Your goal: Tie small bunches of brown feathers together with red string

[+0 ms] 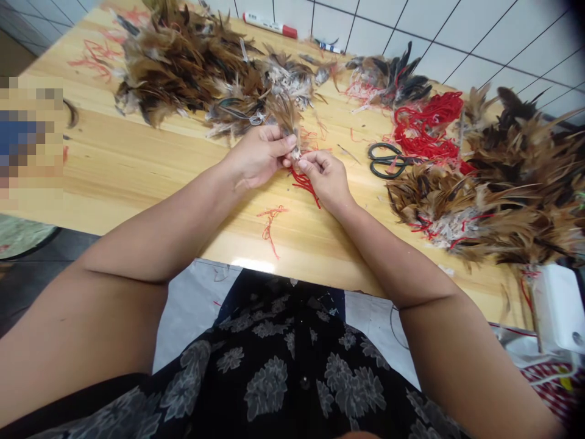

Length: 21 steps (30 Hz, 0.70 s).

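My left hand (264, 153) pinches a small bunch of brown feathers (284, 113) between thumb and fingers, with the quill ends pointing down toward my other hand. Right beside it, my right hand (325, 175) is closed in a pinch at the white base of the bunch. Strands of red yarn (305, 183) come out from between the two hands and hang over the table; the exact grip on them is partly hidden by the fingers. Black-handled scissors (388, 161) lie to the right of my right hand, their blades partly under red yarn.
A large feather pile (183, 61) lies at the back left, another feather pile (516, 177) at the right. A tangle of red yarn (429, 128) sits behind the scissors. Markers, including a red-capped marker (269, 25), lie by the tiled wall. Yarn scraps (273, 222) lie near the front edge.
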Motion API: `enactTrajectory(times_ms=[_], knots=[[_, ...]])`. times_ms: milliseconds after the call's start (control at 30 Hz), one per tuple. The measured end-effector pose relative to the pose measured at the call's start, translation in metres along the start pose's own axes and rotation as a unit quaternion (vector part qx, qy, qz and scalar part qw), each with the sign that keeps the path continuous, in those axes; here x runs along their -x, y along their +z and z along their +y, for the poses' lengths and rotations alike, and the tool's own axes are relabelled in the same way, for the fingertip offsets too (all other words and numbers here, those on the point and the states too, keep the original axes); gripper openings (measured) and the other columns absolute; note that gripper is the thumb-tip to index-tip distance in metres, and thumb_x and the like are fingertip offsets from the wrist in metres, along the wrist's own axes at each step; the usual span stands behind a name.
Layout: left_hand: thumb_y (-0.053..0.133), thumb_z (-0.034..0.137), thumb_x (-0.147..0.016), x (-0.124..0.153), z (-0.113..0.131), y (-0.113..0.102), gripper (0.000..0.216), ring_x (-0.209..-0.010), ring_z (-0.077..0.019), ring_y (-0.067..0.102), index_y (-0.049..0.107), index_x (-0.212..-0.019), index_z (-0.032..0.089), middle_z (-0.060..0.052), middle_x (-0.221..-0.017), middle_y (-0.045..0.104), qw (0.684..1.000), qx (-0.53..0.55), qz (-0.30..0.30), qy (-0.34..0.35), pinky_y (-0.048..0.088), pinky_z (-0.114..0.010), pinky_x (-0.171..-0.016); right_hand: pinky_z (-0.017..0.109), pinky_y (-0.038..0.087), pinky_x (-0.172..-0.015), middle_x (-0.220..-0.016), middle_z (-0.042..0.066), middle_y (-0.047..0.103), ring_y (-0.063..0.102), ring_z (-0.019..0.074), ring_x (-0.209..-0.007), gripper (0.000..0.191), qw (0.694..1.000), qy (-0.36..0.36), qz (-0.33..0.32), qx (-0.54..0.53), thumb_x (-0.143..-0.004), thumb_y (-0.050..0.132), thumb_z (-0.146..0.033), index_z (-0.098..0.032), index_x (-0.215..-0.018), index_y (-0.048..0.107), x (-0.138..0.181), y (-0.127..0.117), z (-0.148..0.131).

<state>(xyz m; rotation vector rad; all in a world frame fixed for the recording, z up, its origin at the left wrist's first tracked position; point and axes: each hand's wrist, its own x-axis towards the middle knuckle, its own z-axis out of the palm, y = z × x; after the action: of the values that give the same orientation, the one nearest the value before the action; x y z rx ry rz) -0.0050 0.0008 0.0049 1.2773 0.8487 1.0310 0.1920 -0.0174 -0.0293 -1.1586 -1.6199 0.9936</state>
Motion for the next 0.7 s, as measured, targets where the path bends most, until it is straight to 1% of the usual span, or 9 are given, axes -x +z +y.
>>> enactTrajectory(times_ms=[67, 167, 233, 367, 433, 500, 567, 700], knots=[[0.108, 0.051, -0.095, 0.002, 0.005, 0.0, 0.06, -0.079, -0.0162, 0.062, 0.057, -0.083, 0.024, 0.0, -0.081, 0.068, 1.0, 0.019, -0.006, -0.016, 0.054, -0.037, -0.081, 0.04, 0.063, -0.102, -0.096, 0.002, 0.075, 0.068, 0.0205, -0.097, 0.051, 1.0, 0.01, 0.002, -0.012, -0.1, 0.089, -0.073, -0.024, -0.093, 0.076, -0.001, 0.0, 0.001], [0.104, 0.044, -0.102, 0.004, 0.007, 0.003, 0.05, -0.078, -0.0153, 0.063, 0.062, -0.084, 0.023, -0.001, -0.082, 0.069, 0.998, 0.027, -0.01, -0.05, 0.056, -0.034, -0.081, 0.039, 0.063, -0.101, -0.097, 0.003, 0.076, 0.068, 0.0198, -0.097, 0.049, 1.0, 0.01, -0.001, -0.016, -0.099, 0.092, -0.07, -0.024, -0.092, 0.076, -0.001, 0.0, 0.001], [0.101, 0.043, -0.105, 0.004, 0.007, 0.005, 0.048, -0.074, -0.015, 0.064, 0.064, -0.083, 0.022, -0.002, -0.081, 0.067, 0.998, 0.031, -0.008, -0.058, 0.058, -0.032, -0.078, 0.041, 0.063, -0.105, -0.099, 0.003, 0.077, 0.069, 0.0203, -0.099, 0.048, 1.0, 0.004, -0.004, -0.012, -0.1, 0.092, -0.069, -0.024, -0.092, 0.077, 0.0, -0.001, 0.0], [0.099, 0.046, -0.109, 0.005, 0.009, 0.009, 0.054, -0.072, -0.0171, 0.07, 0.062, -0.079, 0.021, -0.002, -0.076, 0.064, 0.998, 0.012, -0.002, -0.058, 0.06, -0.031, -0.073, 0.046, 0.063, -0.113, -0.102, 0.005, 0.08, 0.071, 0.0218, -0.102, 0.047, 1.0, -0.008, -0.006, -0.008, -0.102, 0.09, -0.069, -0.024, -0.093, 0.079, 0.001, -0.002, -0.002], [0.099, 0.044, -0.111, 0.006, 0.012, 0.012, 0.054, -0.072, -0.0167, 0.071, 0.062, -0.078, 0.021, -0.001, -0.075, 0.064, 0.998, 0.015, 0.0, -0.055, 0.061, -0.03, -0.072, 0.048, 0.063, -0.116, -0.102, 0.005, 0.081, 0.072, 0.0223, -0.103, 0.047, 1.0, -0.012, -0.007, -0.008, -0.102, 0.089, -0.07, -0.024, -0.094, 0.079, 0.002, -0.003, -0.003], [0.1, 0.04, -0.11, 0.006, 0.014, 0.013, 0.052, -0.07, -0.0151, 0.07, 0.064, -0.078, 0.021, -0.001, -0.075, 0.065, 0.998, 0.03, 0.001, -0.058, 0.062, -0.027, -0.071, 0.048, 0.062, -0.117, -0.102, 0.005, 0.081, 0.072, 0.0227, -0.104, 0.046, 1.0, -0.01, -0.009, -0.006, -0.103, 0.089, -0.069, -0.025, -0.094, 0.079, 0.002, -0.003, -0.004], [0.102, 0.039, -0.108, 0.007, 0.014, 0.014, 0.05, -0.072, -0.0155, 0.071, 0.066, -0.079, 0.021, -0.001, -0.076, 0.067, 0.997, 0.037, 0.0, -0.066, 0.062, -0.027, -0.07, 0.049, 0.062, -0.117, -0.103, 0.004, 0.081, 0.072, 0.0232, -0.106, 0.045, 1.0, -0.006, -0.011, -0.004, -0.103, 0.089, -0.068, -0.025, -0.093, 0.079, 0.002, -0.003, -0.006], [0.105, 0.048, -0.104, 0.006, 0.01, 0.01, 0.052, -0.079, -0.021, 0.077, 0.068, -0.081, 0.021, -0.004, -0.076, 0.07, 0.997, 0.021, -0.012, -0.067, 0.063, -0.032, -0.072, 0.047, 0.062, -0.117, -0.102, 0.004, 0.081, 0.072, 0.023, -0.107, 0.043, 1.0, -0.007, -0.014, -0.001, -0.104, 0.089, -0.065, -0.024, -0.093, 0.078, 0.003, -0.003, -0.007]])
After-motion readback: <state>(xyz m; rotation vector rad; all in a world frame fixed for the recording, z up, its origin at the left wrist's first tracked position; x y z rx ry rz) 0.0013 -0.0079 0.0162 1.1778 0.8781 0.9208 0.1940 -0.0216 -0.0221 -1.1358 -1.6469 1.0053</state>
